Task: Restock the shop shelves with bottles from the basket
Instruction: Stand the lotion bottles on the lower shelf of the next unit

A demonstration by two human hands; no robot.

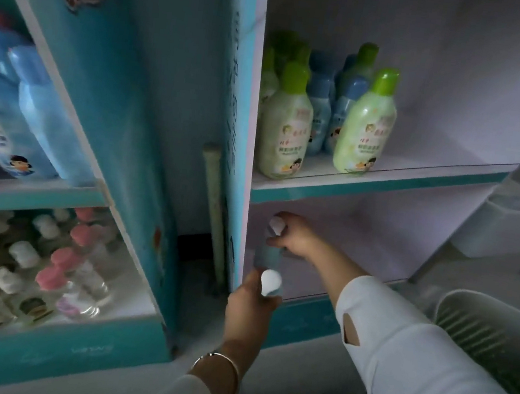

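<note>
My right hand (293,236) reaches into the lower shelf (359,259) of the right-hand unit and grips a small blue bottle with a white cap (269,247) near its top, standing at the shelf's left end. My left hand (249,308) holds a second small blue bottle with a white cap (270,282) just in front of the shelf edge, below the first. The white basket (479,328) shows at the lower right, partly hidden behind my right sleeve.
The shelf above holds several green-capped and blue-capped bottles (366,121). The left unit (147,135) carries large blue bottles up top and several pink- and white-capped bottles (55,262) below. A pale pole (214,210) stands in the gap between units. A white container (513,223) sits right.
</note>
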